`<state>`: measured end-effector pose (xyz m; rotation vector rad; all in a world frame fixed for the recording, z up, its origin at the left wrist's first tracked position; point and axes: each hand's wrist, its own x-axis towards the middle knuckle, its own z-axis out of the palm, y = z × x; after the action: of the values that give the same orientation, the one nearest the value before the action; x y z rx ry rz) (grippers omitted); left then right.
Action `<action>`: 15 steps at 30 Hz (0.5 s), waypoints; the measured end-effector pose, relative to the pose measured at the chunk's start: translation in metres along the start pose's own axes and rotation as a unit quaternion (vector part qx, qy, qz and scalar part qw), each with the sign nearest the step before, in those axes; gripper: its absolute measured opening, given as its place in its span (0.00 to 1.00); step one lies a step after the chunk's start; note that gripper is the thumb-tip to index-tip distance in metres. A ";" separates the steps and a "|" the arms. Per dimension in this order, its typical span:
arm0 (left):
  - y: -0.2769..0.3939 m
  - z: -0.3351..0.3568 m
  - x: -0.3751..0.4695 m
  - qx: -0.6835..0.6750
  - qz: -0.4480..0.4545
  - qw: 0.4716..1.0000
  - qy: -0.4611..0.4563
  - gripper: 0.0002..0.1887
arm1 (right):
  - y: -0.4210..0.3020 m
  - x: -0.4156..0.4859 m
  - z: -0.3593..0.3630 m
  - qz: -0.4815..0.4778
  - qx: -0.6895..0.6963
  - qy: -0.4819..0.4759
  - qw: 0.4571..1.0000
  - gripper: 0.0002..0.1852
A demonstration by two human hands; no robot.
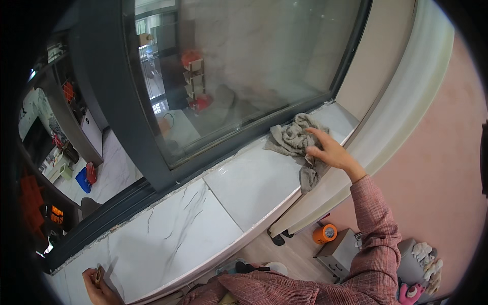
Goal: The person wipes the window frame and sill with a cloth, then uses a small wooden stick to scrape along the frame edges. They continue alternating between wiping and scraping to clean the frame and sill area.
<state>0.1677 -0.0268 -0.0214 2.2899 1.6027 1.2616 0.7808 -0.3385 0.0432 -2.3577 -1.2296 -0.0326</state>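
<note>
At the lower left, my left hand (97, 290) holds a small brown object (99, 276) upright between the fingers, above a white marble-patterned window sill (167, 225). What that object is stays unclear. My right hand (331, 151) lies against a crumpled grey cloth (291, 137) at the sill's far right end. Thumb and index finger are apart over the folds, while the other fingers are hidden, so the grip on the cloth cannot be made out. One end of the cloth droops at the sill's front edge.
A dark-framed window (244, 76) borders the sill, its glass reflecting a room. Left of its post (103, 87) is an opening onto another room. Below the sill stand an orange cylindrical container (324, 233), a small drawer cabinet (337, 253) and a grey seat with plush toys (429, 263).
</note>
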 end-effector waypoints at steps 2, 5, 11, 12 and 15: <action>-0.003 -0.002 0.000 -0.003 -0.002 1.000 0.002 0.06 | 0.002 -0.003 -0.010 0.026 0.041 0.072 0.996 0.34; -0.006 -0.002 0.002 -0.005 -0.017 1.000 -0.023 0.06 | 0.017 0.000 -0.018 0.086 -0.017 0.185 0.979 0.30; -0.006 -0.003 0.003 0.007 0.009 1.000 -0.024 0.07 | 0.048 0.023 -0.018 0.217 -0.083 0.074 0.970 0.30; -0.005 -0.004 0.002 0.011 0.002 1.000 -0.029 0.07 | 0.049 0.026 -0.018 0.215 -0.067 0.079 0.971 0.29; 0.000 -0.006 0.002 -0.002 0.017 0.999 -0.030 0.07 | 0.050 0.033 -0.025 0.245 0.047 0.106 0.963 0.26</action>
<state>0.1642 -0.0275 -0.0164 2.3387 1.5483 1.1887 0.8448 -0.3481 0.0534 -2.4329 -0.5177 -0.0597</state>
